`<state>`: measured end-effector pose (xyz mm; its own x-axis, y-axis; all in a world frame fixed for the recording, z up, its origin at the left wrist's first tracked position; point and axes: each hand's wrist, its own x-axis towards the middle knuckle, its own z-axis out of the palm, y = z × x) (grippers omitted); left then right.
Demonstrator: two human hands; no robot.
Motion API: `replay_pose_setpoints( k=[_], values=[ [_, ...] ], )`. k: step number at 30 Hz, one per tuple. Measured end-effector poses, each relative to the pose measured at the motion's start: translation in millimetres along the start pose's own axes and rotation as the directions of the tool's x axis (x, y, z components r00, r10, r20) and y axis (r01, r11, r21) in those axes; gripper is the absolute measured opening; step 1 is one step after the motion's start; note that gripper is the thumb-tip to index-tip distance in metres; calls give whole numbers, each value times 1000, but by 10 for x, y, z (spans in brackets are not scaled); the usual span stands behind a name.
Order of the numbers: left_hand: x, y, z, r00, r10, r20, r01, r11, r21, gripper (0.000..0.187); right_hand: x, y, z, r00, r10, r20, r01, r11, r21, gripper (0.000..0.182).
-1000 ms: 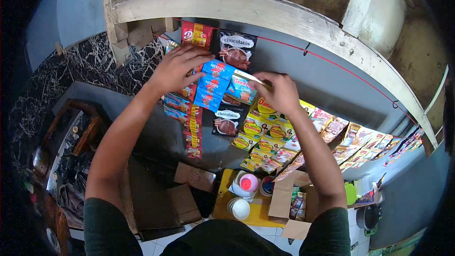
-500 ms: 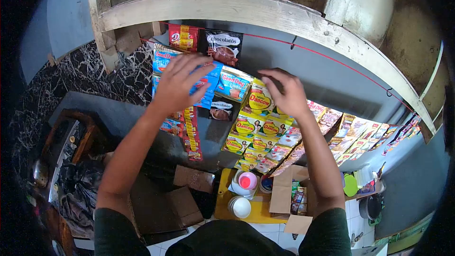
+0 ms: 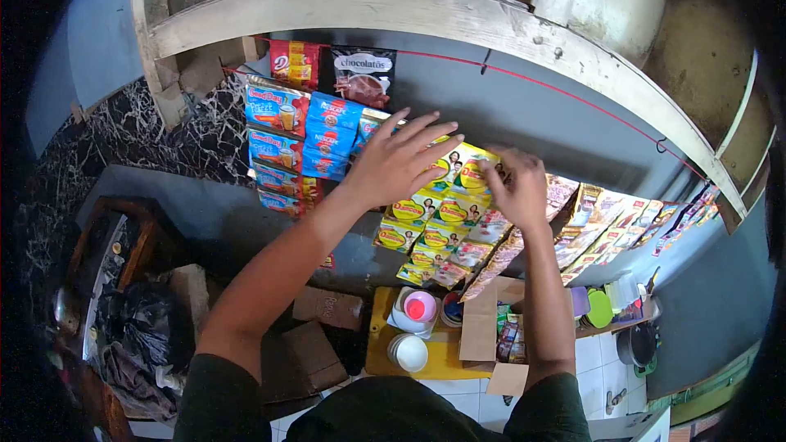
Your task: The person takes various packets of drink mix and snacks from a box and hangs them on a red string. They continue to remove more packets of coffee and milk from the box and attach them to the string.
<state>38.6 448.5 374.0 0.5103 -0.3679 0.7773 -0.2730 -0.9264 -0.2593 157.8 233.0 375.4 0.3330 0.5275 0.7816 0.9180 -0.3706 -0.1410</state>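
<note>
My left hand (image 3: 401, 155) reaches up across the hanging packets, its fingers spread over the top of the yellow Dancow sachets (image 3: 436, 211) and partly covering a light-blue Good Day sachet. Higher and to the right, my right hand (image 3: 521, 193) has bent fingers and thumb closed at the upper right corner of a strip of Dancow sachets (image 3: 473, 175); its fingertips are slightly blurred. Left of my hands hang blue Nescafe sachets (image 3: 332, 137) and Good Day Freeze sachets (image 3: 276, 110). A black Chocolatos packet (image 3: 363, 75) and a red packet (image 3: 295, 64) hang above them.
A red string (image 3: 565, 101) with hooks runs below the white wooden frame (image 3: 352, 15). More sachet strips (image 3: 610, 221) hang at right. Below are a yellow table (image 3: 381, 342), bowls (image 3: 408, 353), an opened carton (image 3: 479, 333) and a black plastic bag (image 3: 151, 323).
My left hand has moved right, from the blue sachets to the Dancow sachets, uncovering the Nescafe and Good Day strips. My right hand has shifted right and slightly down. The view has shifted a little.
</note>
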Motion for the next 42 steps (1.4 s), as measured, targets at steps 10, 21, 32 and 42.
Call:
replay_pose_setpoints(
  k=[10, 21, 32, 42],
  values=[
    [18, -233, 79, 998, 43, 53, -47, 996, 72, 30, -66, 214, 121, 1000, -17, -15, 18, 999, 32, 16],
    [58, -6, -22, 996, -28, 82, 18, 993, 115, 45, -85, 178, 110, 1000, -20, -19, 21, 996, 84, 24],
    [-587, 214, -554, 980, -166, 106, 181, 972, -152, 42, -401, -275, 71, 994, -65, -92, 80, 982, 169, 37],
    [-839, -585, -1306, 955, -278, -101, 294, 927, 235, 43, 5, -791, 381, 985, -146, -93, 164, 959, 230, 39]
  ],
)
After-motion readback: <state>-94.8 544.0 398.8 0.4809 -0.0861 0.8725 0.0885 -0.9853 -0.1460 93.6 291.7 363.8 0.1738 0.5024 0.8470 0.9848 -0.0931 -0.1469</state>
